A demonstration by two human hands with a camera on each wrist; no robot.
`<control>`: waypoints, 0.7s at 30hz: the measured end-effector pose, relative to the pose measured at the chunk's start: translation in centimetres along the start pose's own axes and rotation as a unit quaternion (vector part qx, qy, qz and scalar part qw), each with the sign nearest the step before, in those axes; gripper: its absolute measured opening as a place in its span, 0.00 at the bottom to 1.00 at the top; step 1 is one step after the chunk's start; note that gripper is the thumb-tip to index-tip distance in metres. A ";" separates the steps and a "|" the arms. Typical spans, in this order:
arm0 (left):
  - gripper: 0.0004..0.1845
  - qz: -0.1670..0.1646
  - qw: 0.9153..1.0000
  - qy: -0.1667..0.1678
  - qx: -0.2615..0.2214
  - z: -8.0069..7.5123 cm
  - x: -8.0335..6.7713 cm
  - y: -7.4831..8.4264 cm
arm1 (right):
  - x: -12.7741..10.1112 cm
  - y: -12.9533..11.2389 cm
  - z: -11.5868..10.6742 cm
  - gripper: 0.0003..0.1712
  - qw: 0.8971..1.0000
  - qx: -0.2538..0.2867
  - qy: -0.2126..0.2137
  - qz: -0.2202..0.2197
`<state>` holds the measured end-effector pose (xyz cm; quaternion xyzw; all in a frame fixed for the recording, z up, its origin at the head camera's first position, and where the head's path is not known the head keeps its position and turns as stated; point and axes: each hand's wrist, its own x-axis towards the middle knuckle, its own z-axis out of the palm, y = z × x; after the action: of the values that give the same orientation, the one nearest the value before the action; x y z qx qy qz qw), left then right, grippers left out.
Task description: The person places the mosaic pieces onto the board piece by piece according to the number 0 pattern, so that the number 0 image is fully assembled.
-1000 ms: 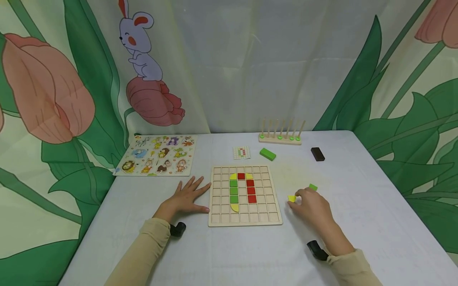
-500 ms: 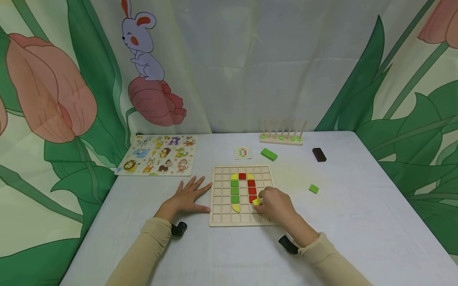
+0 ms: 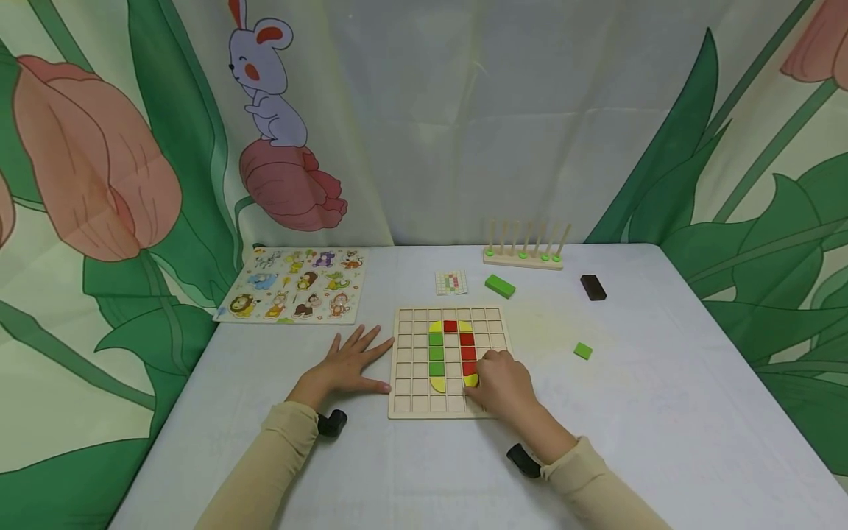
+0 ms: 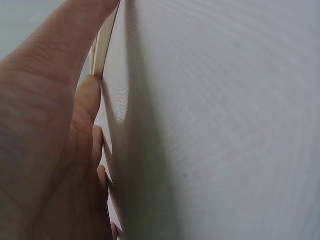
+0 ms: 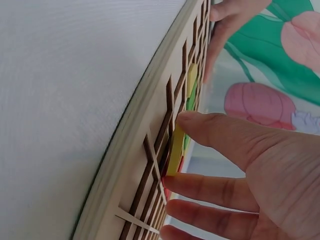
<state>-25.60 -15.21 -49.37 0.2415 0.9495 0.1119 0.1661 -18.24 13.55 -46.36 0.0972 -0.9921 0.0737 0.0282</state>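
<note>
A wooden grid board (image 3: 411,405) lies on the white table, with red, green and yellow tiles forming an arch. My right hand (image 3: 506,383) is over its right side, pinching a yellow rounded tile (image 5: 176,147) between thumb and index finger at the cell below the red tiles (image 3: 467,353). In the head view that tile is partly covered by the fingers. Green tiles (image 3: 436,354) run down the arch's left side, ending in another yellow rounded tile (image 3: 438,384). My left hand (image 3: 344,368) rests on the table with fingers spread, fingertips at the board's left edge.
A loose green square tile (image 3: 583,351) lies to the right. Behind the board are a small pattern card (image 3: 451,283), a green block (image 3: 500,286), a peg stand (image 3: 523,259) and a black block (image 3: 592,288). An animal puzzle board (image 3: 291,287) lies at back left.
My right hand has carried the yellow tile leftward from the table onto the board, down to the cell under the red tiles. My left hand has stayed in place.
</note>
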 end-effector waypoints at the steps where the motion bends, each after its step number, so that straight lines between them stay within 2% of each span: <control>1: 0.50 0.000 1.000 0.000 0.000 0.0 0.0 0.0 | 0.0 0.0 0.0 0.19 1.000 -0.004 0.002 0.000; 11: 0.50 -0.003 1.000 -0.004 -0.001 -0.3 -0.1 0.2 | -0.2 -0.1 0.4 0.21 0.999 -0.041 0.029 -0.009; 21: 0.50 -0.002 1.000 0.000 0.007 -0.2 -0.1 0.2 | -0.5 -0.2 0.5 0.19 0.999 -0.032 0.037 -0.014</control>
<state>-25.51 -15.09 -49.13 0.2406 0.9508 0.1047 0.1646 -17.69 13.43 -46.85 0.1074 -0.9908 0.0448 0.0688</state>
